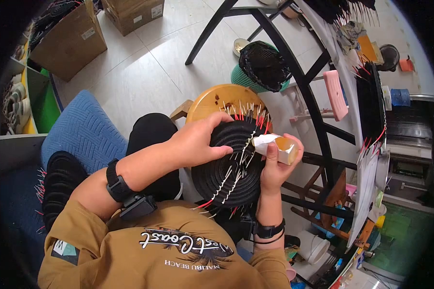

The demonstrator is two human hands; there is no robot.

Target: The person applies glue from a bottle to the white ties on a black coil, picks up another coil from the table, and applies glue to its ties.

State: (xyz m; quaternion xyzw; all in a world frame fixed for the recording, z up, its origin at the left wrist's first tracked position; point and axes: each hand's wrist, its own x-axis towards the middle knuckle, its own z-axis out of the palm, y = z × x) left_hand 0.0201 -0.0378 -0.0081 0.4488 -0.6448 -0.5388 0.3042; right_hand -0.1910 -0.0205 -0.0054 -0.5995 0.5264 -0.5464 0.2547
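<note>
A large flat round coil of black cord or tubing (pixel 210 171) lies in front of me, partly over a round wooden stool (pixel 202 105). White and red wire ends stick out at its far and near edges, and twisted white strands (pixel 230 188) cross its face. My left hand (pixel 197 144) rests on the coil's left side, thumb and forefinger spread apart; its other fingers are mostly hidden. At the coil's right edge, my right hand (pixel 279 166) grips a small white box-like paper piece (pixel 287 153) with a yellowish inside, thumb on its near side.
A green bin with a black bag (pixel 263 65) stands beyond the stool. At right is a black-framed table (pixel 294 53) carrying more black bundles (pixel 371 106). Cardboard boxes (pixel 72 45) are at back left, near a blue cushion (pixel 84 132) and another black coil stack (pixel 62 188).
</note>
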